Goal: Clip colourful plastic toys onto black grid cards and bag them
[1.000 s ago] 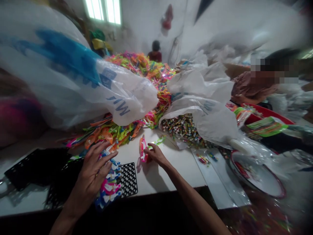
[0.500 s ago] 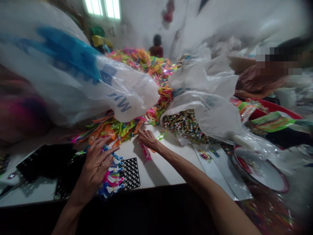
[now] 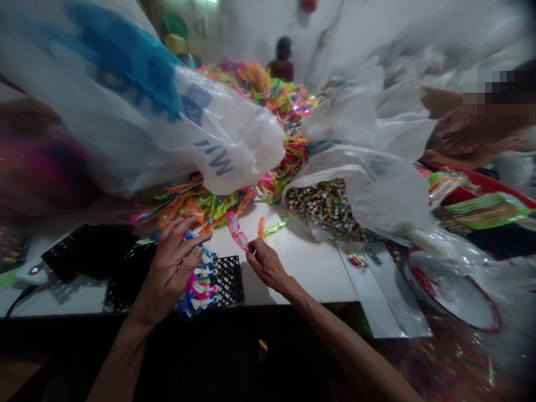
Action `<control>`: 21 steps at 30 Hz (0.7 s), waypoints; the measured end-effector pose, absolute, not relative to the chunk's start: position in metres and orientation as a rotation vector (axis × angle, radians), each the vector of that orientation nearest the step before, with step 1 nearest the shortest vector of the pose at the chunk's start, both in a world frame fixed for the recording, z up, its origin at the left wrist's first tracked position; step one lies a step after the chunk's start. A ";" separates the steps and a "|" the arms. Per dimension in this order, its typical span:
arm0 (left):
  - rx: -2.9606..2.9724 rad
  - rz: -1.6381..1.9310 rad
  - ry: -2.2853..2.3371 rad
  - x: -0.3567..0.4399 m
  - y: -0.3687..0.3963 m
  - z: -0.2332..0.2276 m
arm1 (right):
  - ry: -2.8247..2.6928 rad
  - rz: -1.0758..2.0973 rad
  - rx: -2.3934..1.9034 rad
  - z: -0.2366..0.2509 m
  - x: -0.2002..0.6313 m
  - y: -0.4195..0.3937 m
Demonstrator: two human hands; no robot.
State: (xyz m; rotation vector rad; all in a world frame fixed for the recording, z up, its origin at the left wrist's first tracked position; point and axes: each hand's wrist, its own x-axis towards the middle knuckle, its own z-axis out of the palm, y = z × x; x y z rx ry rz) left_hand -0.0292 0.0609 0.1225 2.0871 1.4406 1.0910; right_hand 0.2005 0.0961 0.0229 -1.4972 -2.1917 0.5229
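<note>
A long, pink-rimmed plastic piece with a pale middle is pinched by its near end between the thumb and fingers of my right hand, over the white table. My left hand has its fingers apart, above a row of blue, white and pink plastic pieces. They lie on a black perforated grid, partly hidden by that hand. Just beyond my hands lies a heap of bright plastic pieces. A green piece rests on the table beyond my right hand.
Large white plastic bags crowd the table's far side. One open bag spills many tiny cylinders. Dark perforated trays lie at left. At right are clear packets, a white basin and a seated person.
My right hand has drawn back from the heap toward me, bringing the pink-rimmed piece with it. My left hand stays over the row. The view has shifted slightly.
</note>
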 end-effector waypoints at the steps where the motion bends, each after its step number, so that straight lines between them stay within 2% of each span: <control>1: 2.091 1.088 1.447 -0.029 0.061 0.123 | -2.114 0.620 -1.491 0.018 0.194 0.092; 8: 2.134 1.068 1.464 -0.029 0.060 0.123 | -1.548 1.281 -1.284 0.017 0.167 0.081; 11: 2.154 1.066 1.465 -0.030 0.060 0.122 | -1.636 1.388 -1.164 0.023 0.160 0.076; 14: 2.160 1.064 1.458 -0.029 0.060 0.121 | -1.974 1.250 -1.130 0.031 0.156 0.074; 21: 2.199 0.965 1.355 -0.026 0.055 0.126 | -2.759 0.632 -1.240 0.055 0.142 0.071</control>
